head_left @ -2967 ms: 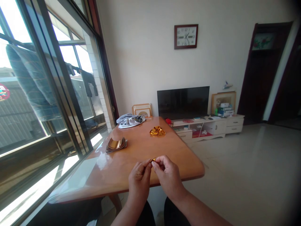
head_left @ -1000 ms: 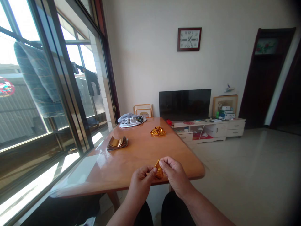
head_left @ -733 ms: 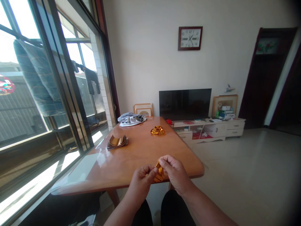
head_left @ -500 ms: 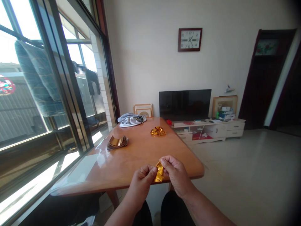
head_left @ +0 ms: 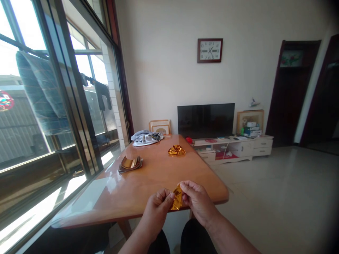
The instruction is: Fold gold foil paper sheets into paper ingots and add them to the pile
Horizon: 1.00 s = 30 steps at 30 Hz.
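Between my two hands, just over the near edge of the wooden table (head_left: pixel 148 183), is a crinkled piece of gold foil paper (head_left: pixel 177 200). My left hand (head_left: pixel 159 204) pinches its left side between thumb and fingers. At its upper right, my right hand (head_left: pixel 195 197) pinches the foil as well. Farther up the table lie some folded gold foil pieces (head_left: pixel 177 150), bunched together. A curved stack of shiny gold-brown foil sheets (head_left: pixel 130 163) rests on the left part of the table.
Crumpled grey and white cloth (head_left: pixel 147 138) lies at the table's far end, before leaning picture frames (head_left: pixel 160 126). Beyond stands a low white cabinet (head_left: pixel 245 150) with a television (head_left: pixel 206 120). A large window (head_left: pixel 87 106) runs along the left.
Both hands keep their pinch on the gold foil paper, which now appears a little flatter and tilted differently. The whole view has shifted slightly, with table items sitting lower and farther left.
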### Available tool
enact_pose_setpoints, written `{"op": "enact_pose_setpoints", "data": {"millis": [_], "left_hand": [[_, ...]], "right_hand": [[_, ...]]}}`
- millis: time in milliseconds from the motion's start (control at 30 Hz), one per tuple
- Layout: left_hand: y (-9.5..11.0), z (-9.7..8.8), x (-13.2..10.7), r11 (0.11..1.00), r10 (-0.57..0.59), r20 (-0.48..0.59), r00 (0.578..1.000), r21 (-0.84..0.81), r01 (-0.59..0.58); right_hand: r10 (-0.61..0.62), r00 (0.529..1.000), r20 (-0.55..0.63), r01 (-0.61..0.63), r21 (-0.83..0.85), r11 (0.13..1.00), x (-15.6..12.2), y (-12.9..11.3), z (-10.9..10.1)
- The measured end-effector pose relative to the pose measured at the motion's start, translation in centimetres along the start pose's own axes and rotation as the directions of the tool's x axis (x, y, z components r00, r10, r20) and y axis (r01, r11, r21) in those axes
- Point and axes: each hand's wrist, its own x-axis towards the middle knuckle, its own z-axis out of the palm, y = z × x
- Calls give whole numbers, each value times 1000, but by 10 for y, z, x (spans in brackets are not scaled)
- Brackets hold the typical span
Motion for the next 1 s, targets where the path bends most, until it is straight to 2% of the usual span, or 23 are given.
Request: {"op": "enact_pose_setpoints", "data": {"millis": [233, 367, 500, 600, 767, 900, 1000], "left_hand": [[-10, -7, 5, 993, 24, -8, 1000, 117, -23], [-11, -6, 5, 992, 30, 8, 1000, 120, -31], [-5, -3, 3, 994, 0, 9, 1000, 109, -1], [-1, -4, 2, 998, -25, 17, 1000, 62, 24], [-7, -13, 3, 988, -153, -125, 980, -8, 154], [-16, -18, 4, 975, -201, -75, 977, -114, 192], [-18, -17, 3, 945, -244, -25, 970, -233, 231]], "right_hand": [[-39, 999, 5, 39, -116, 992, -1, -7, -7], [-37, 996, 78, 56, -269, 961, -4, -10, -6], [-77, 994, 76, 98, -327, 940, -5, -14, -6], [-62, 997, 55, 77, -325, 943, -4, -16, -10], [-116, 993, 4, 110, -353, 929, -4, -19, -19], [-215, 977, 5, 196, -431, 881, -5, -22, -24], [-228, 973, 29, 215, -456, 863, -7, -22, -26]]}}
